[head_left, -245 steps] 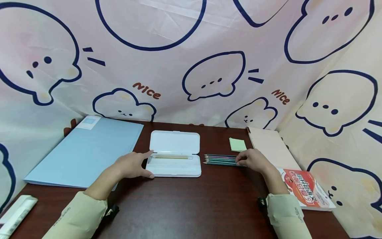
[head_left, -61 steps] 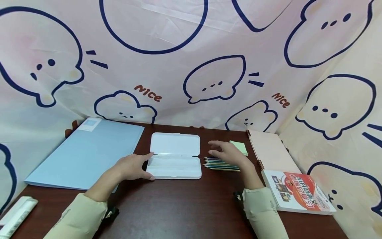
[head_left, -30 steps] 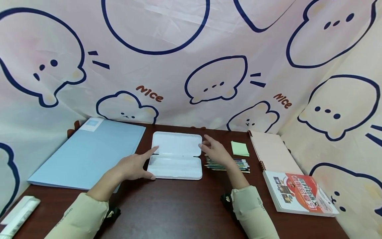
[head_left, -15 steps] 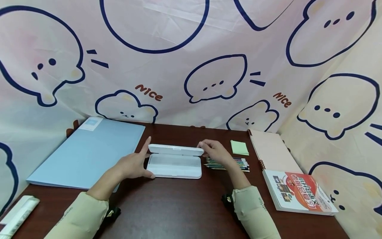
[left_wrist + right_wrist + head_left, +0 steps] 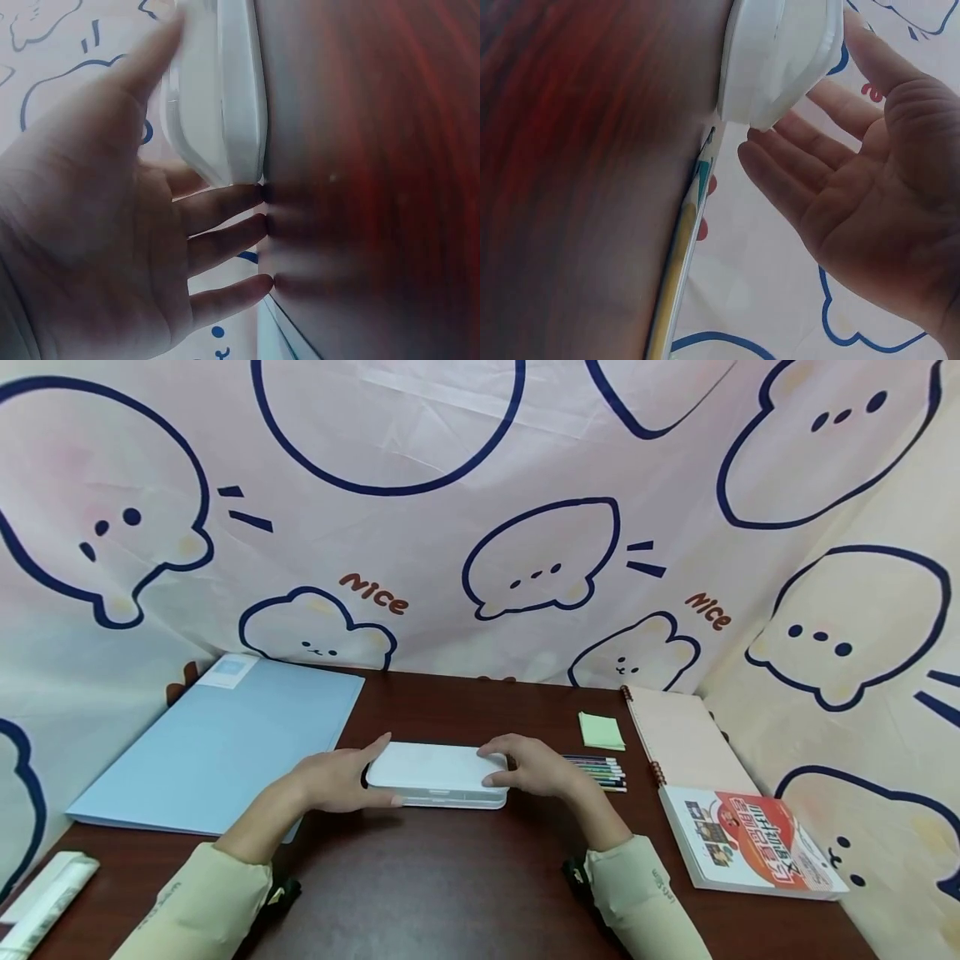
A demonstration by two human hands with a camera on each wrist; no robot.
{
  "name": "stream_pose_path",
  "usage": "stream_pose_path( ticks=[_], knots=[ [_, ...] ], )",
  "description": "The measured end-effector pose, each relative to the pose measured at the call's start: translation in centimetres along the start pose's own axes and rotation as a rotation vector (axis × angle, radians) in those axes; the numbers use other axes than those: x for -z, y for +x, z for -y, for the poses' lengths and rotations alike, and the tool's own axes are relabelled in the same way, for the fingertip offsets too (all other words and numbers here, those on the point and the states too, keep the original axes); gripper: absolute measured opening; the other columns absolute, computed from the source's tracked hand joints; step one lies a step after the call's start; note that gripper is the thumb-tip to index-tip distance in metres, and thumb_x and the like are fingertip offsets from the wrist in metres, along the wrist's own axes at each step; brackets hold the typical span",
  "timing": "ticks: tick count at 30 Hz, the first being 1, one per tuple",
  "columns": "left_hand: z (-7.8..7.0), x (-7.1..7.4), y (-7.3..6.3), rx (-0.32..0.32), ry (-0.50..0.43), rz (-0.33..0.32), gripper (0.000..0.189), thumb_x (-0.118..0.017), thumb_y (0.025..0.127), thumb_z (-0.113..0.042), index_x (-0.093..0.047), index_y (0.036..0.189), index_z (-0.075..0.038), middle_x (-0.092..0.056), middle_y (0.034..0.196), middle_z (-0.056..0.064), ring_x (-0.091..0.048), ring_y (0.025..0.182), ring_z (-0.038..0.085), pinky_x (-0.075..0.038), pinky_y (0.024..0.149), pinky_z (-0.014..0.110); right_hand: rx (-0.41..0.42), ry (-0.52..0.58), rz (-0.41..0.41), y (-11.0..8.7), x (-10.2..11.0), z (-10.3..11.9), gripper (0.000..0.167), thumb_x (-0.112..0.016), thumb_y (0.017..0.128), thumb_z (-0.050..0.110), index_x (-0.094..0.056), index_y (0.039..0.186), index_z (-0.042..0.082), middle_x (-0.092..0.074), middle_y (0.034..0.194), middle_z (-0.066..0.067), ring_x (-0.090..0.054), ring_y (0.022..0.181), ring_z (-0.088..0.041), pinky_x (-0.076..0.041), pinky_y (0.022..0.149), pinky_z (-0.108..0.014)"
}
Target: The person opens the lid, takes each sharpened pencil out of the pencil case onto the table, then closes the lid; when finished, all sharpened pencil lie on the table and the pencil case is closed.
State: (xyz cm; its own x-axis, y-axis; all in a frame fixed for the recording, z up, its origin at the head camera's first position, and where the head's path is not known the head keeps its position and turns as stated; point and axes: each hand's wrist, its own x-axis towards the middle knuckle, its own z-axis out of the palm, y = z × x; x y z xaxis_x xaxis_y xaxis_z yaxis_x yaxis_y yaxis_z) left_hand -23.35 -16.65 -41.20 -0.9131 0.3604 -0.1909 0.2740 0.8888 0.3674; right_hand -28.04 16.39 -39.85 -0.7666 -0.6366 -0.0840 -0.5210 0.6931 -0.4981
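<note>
A white plastic pencil case (image 5: pixel 427 767) lies lengthwise across the dark desk, its lid lowered almost onto the base. A thin gap runs along the front side. My left hand (image 5: pixel 337 781) holds the left end, thumb near the front edge and index finger at the back corner. At the other end my right hand (image 5: pixel 536 768) presses on the lid, thumb and index finger on top. Several pencils (image 5: pixel 600 772) lie in a row beside the right hand, partly hidden under it. One yellow pencil (image 5: pixel 679 259) shows up close in the right wrist view.
A large blue folder (image 5: pixel 225 743) lies at the left, with a white packet (image 5: pixel 48 893) in front of it. Green sticky notes (image 5: pixel 602 732), a spiral notebook (image 5: pixel 690 735) and a red-and-white book (image 5: pixel 750 843) are at the right. A patterned cloth wall stands behind.
The pencil earlier in the case has gone from it, and the row at the right has grown. My right hand then moved to the lid and swung it down over the base.
</note>
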Motion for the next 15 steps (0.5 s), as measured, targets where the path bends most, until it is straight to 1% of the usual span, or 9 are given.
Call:
stream_pose_path(
  ticks=[2,5,7,10,15],
  knots=[
    [-0.1,-0.1,0.0,0.005,-0.003,-0.006,0.107,-0.054,0.085,-0.080,-0.025,0.162,-0.011,-0.053,0.151,0.018,-0.057,0.132,0.036,-0.048,0.099,0.058,-0.013,-0.034,0.016,-0.1,-0.1,0.3,0.051,-0.074,0.093,0.035,-0.062,0.139,0.017,-0.058,0.146,-0.008,-0.051,0.138,-0.027,-0.042,0.113,-0.050],
    [0.0,-0.3,0.0,-0.001,-0.006,-0.020,0.096,-0.049,0.092,-0.075,-0.028,0.161,-0.012,-0.052,0.152,0.019,-0.055,0.134,0.038,-0.047,0.101,0.060,-0.040,-0.067,0.026,-0.2,-0.3,0.7,0.055,-0.075,0.092,0.036,-0.060,0.142,0.017,-0.055,0.149,-0.009,-0.049,0.140,-0.029,-0.041,0.113,-0.051],
    [0.1,-0.4,0.0,-0.016,-0.008,-0.031,0.092,-0.050,0.094,-0.071,-0.030,0.161,-0.012,-0.053,0.150,0.019,-0.056,0.133,0.038,-0.047,0.101,0.060,-0.057,-0.089,0.029,-0.2,-0.4,0.9,0.057,-0.076,0.091,0.036,-0.060,0.143,0.018,-0.054,0.150,-0.010,-0.049,0.140,-0.030,-0.041,0.113,-0.052],
    [0.2,-0.4,-0.1,-0.031,-0.003,-0.045,0.090,-0.055,0.093,-0.068,-0.032,0.160,-0.012,-0.056,0.147,0.020,-0.059,0.129,0.038,-0.049,0.099,0.059,-0.070,-0.119,0.029,-0.2,-0.5,1.1,0.058,-0.077,0.091,0.036,-0.059,0.144,0.019,-0.053,0.151,-0.009,-0.049,0.140,-0.030,-0.042,0.112,-0.052],
    [0.0,-0.4,0.0,-0.023,-0.013,-0.066,0.090,-0.061,0.092,-0.065,-0.035,0.158,-0.010,-0.056,0.147,0.020,-0.058,0.129,0.038,-0.050,0.099,0.058,-0.075,-0.148,0.025,-0.2,-0.6,1.3,0.061,-0.077,0.090,0.035,-0.057,0.145,0.018,-0.053,0.151,-0.009,-0.049,0.140,-0.029,-0.042,0.113,-0.051]
  ],
)
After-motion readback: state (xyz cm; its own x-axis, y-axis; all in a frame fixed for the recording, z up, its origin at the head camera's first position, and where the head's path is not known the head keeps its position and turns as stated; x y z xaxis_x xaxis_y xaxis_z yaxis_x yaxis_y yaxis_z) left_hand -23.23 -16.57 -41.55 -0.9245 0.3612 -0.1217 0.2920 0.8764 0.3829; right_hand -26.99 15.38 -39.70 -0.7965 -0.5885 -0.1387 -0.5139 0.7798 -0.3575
